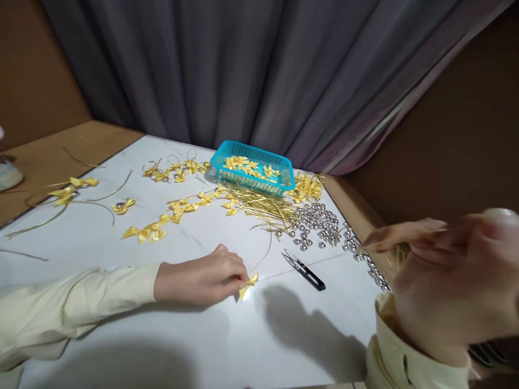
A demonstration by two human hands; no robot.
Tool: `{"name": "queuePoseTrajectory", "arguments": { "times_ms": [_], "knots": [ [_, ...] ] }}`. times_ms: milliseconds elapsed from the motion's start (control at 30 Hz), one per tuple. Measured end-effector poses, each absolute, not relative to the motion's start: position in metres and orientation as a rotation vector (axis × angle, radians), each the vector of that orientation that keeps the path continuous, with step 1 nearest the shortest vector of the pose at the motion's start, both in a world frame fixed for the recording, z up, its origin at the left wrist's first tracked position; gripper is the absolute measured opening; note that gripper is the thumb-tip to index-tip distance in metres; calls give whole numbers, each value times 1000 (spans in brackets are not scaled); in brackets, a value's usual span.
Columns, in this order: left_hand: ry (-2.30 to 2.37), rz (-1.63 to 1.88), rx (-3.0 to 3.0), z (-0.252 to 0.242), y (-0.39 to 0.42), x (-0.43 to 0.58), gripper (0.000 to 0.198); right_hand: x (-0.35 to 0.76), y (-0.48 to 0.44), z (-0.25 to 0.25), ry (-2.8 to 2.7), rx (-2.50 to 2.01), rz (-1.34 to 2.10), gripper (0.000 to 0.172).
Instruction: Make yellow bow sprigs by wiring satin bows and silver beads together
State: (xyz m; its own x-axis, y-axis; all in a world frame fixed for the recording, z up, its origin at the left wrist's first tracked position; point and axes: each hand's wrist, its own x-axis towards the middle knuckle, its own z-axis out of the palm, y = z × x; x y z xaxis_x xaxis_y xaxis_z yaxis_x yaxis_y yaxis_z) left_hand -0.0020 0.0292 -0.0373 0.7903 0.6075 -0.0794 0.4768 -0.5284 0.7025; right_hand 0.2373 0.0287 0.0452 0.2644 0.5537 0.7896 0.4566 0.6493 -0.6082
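My left hand [203, 280] rests on the white table [251, 335], its fingers pinched on a small yellow ribbon bow [248, 286] with a thin gold cord [263, 256] curving up from it. My right hand [450, 275] is raised close to the camera at the right and is blurred. Its fingers are pressed together, and what they hold I cannot make out. Black thread snips [306, 270] lie on the table between the two hands.
A blue basket [253, 170] of yellow bows stands at the back. Gold cords [263, 208], silver bells [320, 224] and more bows [146, 232] are scattered around it. A grey curtain [259, 70] hangs behind. The table's right edge runs near the bells.
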Motion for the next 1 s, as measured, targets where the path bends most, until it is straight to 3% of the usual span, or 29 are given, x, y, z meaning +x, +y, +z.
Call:
{"name": "queuePoseTrajectory", "arguments": {
  "times_ms": [67, 133, 333, 567, 833, 1000],
  "knots": [
    [783, 250, 2127, -36, 31, -3, 21, 233, 40, 43, -1268, -922, -112, 18],
    [768, 255, 1953, -34, 34, -4, 18, 235, 51, 39, -1301, -966, -50, 16],
    [669, 235, 1514, -25, 40, -7, 18, 248, 61, 23, -1444, -937, 848, 17],
    [637, 297, 1450, -20, 42, -8, 17, 232, 42, 13, -2222, -894, 1725, 23],
    [827, 358, 1733, -14, 40, -7, 20, 215, 42, -22, -1723, -824, 2086, 27],
    [864, 328, 1955, -15, 36, -10, 20, 221, 46, -21, -1698, -962, 1958, 31]
  ]
}}
